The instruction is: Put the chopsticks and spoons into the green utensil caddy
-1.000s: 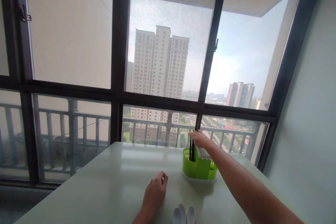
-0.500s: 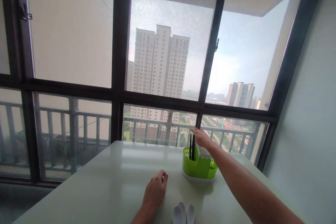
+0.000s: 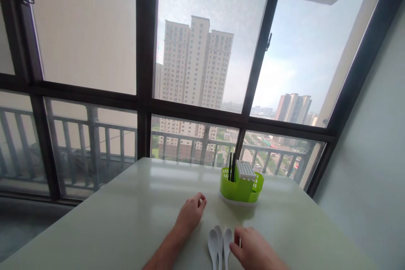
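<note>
We have three white spoons [image 3: 218, 236] at the bottom centre of the frame, lying side by side on the pale surface [image 3: 126, 202]. Long axes run roughly up-down the frame: bowls toward the top, handles toward the bottom edge, where the frame cuts them off.

Key relation: the right hand [image 3: 253, 247] is the nearer one, just to the right of the rightmost spoon [image 3: 227, 238], thumb and forefinger curled at the edge of its bowl. Touching or only beside — we can't tell, nor whether it grips anything.

Left hand [image 3: 191, 211] sits up and left of the spoons, a clear gap between; fingers loosely bent, released, nothing seen in it.

Green caddy [image 3: 237, 190] stands right of centre, beyond both hands — black sticks [image 3: 233, 168] upright at its left end, a white slatted piece [image 3: 246, 169] mid-top. We see neither hand touching it.
</note>
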The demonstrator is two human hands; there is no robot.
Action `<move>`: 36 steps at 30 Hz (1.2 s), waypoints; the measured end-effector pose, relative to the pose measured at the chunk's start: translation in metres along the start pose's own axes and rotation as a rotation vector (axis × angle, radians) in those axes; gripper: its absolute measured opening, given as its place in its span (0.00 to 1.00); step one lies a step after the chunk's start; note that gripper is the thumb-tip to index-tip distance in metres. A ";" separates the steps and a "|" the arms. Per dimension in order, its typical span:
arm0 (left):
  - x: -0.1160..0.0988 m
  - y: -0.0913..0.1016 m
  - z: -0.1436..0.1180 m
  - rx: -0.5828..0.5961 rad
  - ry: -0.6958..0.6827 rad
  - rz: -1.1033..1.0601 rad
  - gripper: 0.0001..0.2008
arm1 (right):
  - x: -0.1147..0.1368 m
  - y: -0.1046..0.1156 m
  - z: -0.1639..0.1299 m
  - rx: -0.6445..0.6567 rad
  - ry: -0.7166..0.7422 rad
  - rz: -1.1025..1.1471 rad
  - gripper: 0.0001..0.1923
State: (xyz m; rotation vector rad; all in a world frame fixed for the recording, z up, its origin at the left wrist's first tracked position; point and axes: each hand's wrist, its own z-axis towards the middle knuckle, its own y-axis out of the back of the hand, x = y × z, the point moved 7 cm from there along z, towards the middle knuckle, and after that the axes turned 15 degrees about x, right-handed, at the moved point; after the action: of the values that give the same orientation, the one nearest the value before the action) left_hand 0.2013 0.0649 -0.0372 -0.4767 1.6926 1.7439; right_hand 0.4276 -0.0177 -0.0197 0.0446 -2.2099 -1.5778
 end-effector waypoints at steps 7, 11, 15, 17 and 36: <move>-0.024 -0.024 -0.009 0.361 -0.230 -0.085 0.16 | -0.022 -0.027 0.036 -0.142 0.031 0.239 0.20; -0.023 -0.029 -0.012 0.399 -0.200 -0.025 0.17 | -0.033 -0.031 0.058 -0.130 0.039 0.341 0.08; -0.022 -0.032 -0.013 0.411 -0.195 0.020 0.15 | -0.052 -0.023 0.063 -0.046 0.081 0.603 0.05; -0.022 -0.034 -0.012 0.411 -0.201 0.016 0.14 | -0.063 0.006 0.055 -0.029 0.093 0.701 0.08; -0.016 -0.036 -0.011 0.383 -0.192 0.003 0.14 | 0.051 0.171 0.088 -0.646 0.105 -0.461 0.13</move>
State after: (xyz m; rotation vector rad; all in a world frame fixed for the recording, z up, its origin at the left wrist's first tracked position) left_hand 0.2349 0.0494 -0.0540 -0.1285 1.8269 1.3704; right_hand 0.3866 0.1082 0.1286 0.4570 -1.5830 -2.4054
